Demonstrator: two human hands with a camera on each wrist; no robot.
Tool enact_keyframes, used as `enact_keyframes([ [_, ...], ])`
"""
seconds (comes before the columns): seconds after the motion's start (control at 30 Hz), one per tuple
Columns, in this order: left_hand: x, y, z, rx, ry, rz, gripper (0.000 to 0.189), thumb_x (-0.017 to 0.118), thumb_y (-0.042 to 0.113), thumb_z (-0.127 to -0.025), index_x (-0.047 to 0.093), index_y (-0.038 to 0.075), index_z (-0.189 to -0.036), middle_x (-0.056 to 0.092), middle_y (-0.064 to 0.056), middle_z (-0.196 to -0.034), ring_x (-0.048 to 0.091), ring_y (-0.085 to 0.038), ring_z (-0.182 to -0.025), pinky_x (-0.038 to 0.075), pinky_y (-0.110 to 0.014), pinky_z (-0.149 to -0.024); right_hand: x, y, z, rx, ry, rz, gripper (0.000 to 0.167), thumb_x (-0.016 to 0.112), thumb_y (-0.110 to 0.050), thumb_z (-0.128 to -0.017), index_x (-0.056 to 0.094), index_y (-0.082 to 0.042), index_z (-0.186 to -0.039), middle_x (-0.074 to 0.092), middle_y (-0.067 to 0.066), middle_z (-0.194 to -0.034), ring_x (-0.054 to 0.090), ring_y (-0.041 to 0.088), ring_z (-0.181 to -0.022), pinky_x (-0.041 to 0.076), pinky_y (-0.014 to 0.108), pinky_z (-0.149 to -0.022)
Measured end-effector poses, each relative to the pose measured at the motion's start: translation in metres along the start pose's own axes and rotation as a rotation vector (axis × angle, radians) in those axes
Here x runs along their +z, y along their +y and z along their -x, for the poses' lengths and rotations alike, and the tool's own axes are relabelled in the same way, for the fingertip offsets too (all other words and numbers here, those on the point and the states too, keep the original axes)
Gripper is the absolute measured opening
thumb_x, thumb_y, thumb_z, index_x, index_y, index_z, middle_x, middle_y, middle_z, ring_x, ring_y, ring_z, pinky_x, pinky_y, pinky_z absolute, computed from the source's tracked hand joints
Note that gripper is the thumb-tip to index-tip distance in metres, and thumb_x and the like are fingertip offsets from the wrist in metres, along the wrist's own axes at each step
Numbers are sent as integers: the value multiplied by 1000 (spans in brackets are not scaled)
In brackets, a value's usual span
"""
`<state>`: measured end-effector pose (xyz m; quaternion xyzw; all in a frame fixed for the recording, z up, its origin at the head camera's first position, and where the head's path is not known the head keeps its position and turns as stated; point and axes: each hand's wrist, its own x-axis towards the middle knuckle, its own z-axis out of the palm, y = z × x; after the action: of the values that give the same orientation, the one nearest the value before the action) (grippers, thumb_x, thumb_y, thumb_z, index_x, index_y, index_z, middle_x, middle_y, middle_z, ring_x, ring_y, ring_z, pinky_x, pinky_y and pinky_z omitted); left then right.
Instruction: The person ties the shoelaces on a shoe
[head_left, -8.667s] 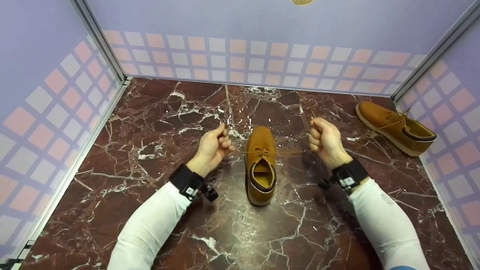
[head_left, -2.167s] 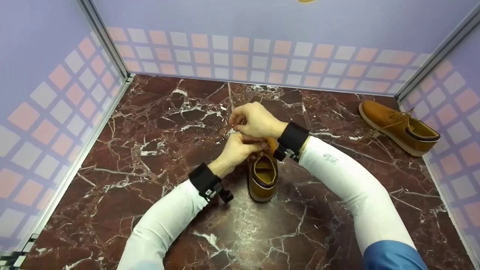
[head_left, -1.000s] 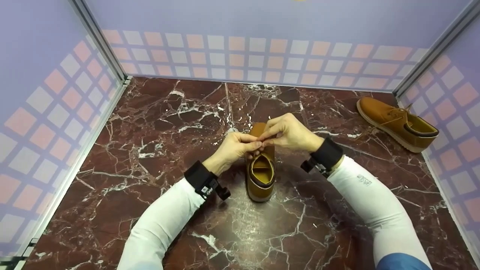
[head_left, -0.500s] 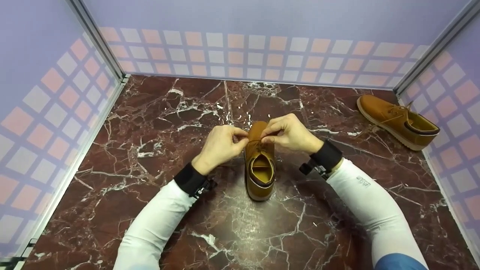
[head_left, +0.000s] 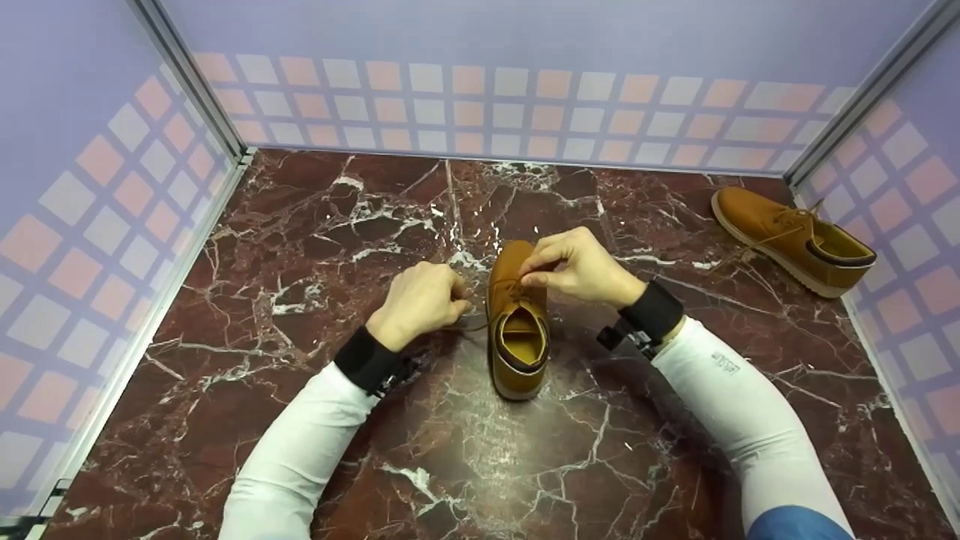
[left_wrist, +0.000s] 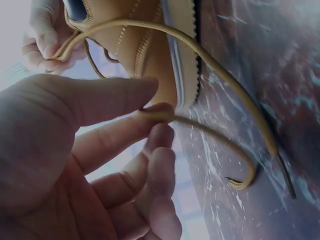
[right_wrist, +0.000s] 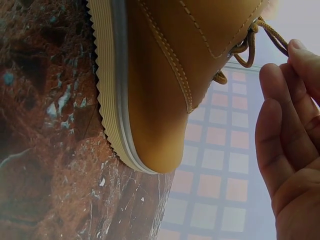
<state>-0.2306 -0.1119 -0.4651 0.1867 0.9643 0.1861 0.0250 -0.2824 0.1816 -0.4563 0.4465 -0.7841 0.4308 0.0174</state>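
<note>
A tan leather lace-up shoe [head_left: 517, 306] stands on the floor with its toe pointing away from me. To its left, my left hand [head_left: 420, 301] pinches one shoelace [left_wrist: 202, 126] between thumb and index finger; the lace's end hangs past the fingertips in the left wrist view. Over the front of the shoe, my right hand [head_left: 579, 268] pinches doubled lace [right_wrist: 274, 34] between thumb and fingertips, close above the eyelets. From there another lace length [left_wrist: 200, 47] arcs across the shoe's side, its dark tip [left_wrist: 287, 182] hanging near the floor.
A matching tan shoe [head_left: 780, 232] lies at the far right near the wall, its lace trailing on the floor. The floor [head_left: 337, 450] is dark red marble-patterned. Lilac panels [head_left: 495, 37] with pink and white squares enclose the left, back and right sides.
Earlier the hands pulled laces apart on both sides, then met over the shoe. Since half a second ago the left hand has moved left and slightly down; the right hand has barely moved.
</note>
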Motion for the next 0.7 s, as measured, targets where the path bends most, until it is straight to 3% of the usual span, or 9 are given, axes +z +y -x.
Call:
enact_keyframes([
  [0.1, -3, -1, 2, 4, 41, -4, 14, 84, 31, -99, 90, 20, -105, 89, -9, -107, 83, -37, -90, 69, -57, -79, 1, -1, 0, 16, 1, -7, 9, 92, -5, -91, 91, -8, -100, 86, 10, -92, 73, 10, -78, 54, 10, -71],
  [0.33, -10, 0, 1, 42, 222, -5, 15, 80, 31, -101, 91, 21, -105, 89, -5, -100, 82, -34, -82, 66, -54, -67, 1, -2, 1, 28, 5, -8, 10, 93, -5, -91, 91, -8, -100, 86, 10, -91, 72, 7, -78, 54, 12, -70],
  [0.4, -11, -1, 0, 50, 196, -5, 17, 81, 34, -100, 90, 21, -106, 88, -5, -98, 81, -32, -79, 66, -52, -65, 1, -2, 1, 28, 7, -7, 10, 93, -6, -91, 91, -9, -100, 86, 10, -91, 72, 7, -77, 54, 13, -69],
  [0.57, -8, -3, 2, 43, 20, -28, 19, 85, 36, -97, 90, 20, -105, 88, -8, -98, 80, -32, -79, 68, -52, -70, 2, -1, 0, 24, 10, -19, 8, 92, -6, -92, 91, -10, -100, 86, 9, -90, 71, 8, -76, 53, 12, -68],
  [0.7, -7, -4, 2, 43, 1, -48, 11, 82, 26, -96, 91, 21, -100, 88, -11, -101, 82, -38, -86, 69, -57, -75, 2, -1, 0, 26, 11, -28, 8, 92, -6, -92, 91, -9, -100, 86, 9, -91, 71, 8, -77, 53, 11, -69],
])
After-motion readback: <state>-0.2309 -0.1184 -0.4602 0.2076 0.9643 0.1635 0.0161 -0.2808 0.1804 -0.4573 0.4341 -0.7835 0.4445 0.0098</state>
